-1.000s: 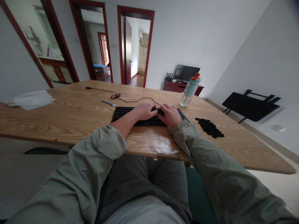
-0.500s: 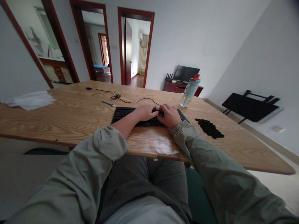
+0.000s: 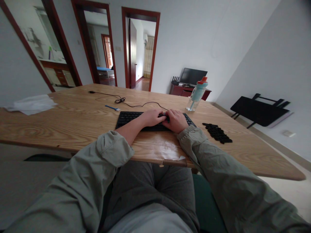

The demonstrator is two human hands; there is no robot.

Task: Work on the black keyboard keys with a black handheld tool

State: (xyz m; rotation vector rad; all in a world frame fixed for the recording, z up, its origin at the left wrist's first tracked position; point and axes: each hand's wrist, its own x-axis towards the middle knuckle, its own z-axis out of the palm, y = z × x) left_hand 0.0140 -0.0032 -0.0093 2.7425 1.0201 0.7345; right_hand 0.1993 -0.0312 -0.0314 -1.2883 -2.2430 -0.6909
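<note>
Hands (image 3: pixel 165 119) unmoved on keyboard (image 3: pixel 128 117), now touching.

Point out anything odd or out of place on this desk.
A heap of loose black keycaps lies on the table right of the keyboard, off the board. Both hands, left hand and right hand, rest on the keyboard.

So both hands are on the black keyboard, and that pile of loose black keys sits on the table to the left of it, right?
Not quite. In the head view both hands, left hand and right hand, rest on the keyboard, but the pile of loose keys lies to its right on the table.
</note>
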